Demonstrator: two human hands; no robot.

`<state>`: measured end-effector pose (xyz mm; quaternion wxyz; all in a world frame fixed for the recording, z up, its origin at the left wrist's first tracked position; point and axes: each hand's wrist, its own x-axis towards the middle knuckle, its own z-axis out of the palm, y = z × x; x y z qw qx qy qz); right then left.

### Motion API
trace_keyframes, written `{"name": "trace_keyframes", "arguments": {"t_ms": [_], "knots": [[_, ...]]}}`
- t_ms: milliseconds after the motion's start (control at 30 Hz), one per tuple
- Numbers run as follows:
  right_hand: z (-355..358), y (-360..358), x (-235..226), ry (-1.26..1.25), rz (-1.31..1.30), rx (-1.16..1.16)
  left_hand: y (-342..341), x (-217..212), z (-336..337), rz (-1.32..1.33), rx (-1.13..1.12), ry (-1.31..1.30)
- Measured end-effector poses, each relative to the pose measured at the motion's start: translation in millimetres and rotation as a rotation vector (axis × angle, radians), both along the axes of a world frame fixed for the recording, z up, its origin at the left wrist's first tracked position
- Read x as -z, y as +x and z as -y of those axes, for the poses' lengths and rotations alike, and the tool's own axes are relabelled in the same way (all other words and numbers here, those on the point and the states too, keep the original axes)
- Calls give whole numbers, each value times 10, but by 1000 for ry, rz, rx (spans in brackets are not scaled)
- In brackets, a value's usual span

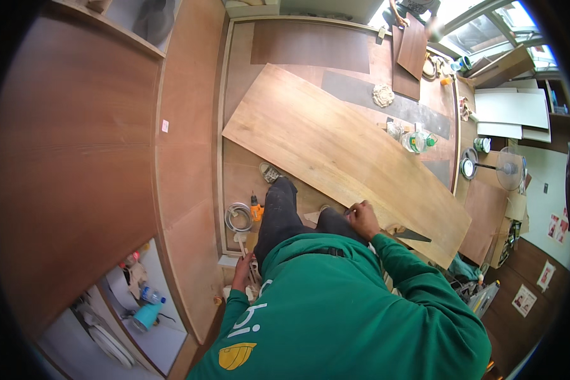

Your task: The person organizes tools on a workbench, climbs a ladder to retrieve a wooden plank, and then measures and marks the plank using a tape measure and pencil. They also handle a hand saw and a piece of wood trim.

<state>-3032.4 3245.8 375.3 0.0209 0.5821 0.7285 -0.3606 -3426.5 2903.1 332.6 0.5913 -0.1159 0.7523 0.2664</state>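
My right hand (363,221) is closed at the near edge of a large plywood board (335,149), beside my right knee. A small dark bit shows at its fingertips, too small to name. A handsaw (413,235) lies on the board to the right of this hand. My left hand (242,273) is low beside my left thigh, close to a thin pale strip (241,246); its fingers are partly hidden, and whether it grips anything is unclear. Ahead of it are an orange cordless drill (256,209) and a coil of grey hose or cable (238,217).
Another person (401,18) holds a brown panel (413,47) at the far right. A large clear bottle (418,141) stands beyond the board. A fan (508,168) and white panels (512,109) are on the right. A tall wooden partition (187,126) rises on my left.
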Motion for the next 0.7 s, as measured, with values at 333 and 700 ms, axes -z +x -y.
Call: {"name": "trace_keyframes", "arguments": {"t_ms": [333,700], "knots": [[-612,-230,89,-122,-93,361,-1756,-48,-650,-198,18,183],[-886,11,833,-377,187,121,-1825,589,-1054,-171,-133,286]]}}
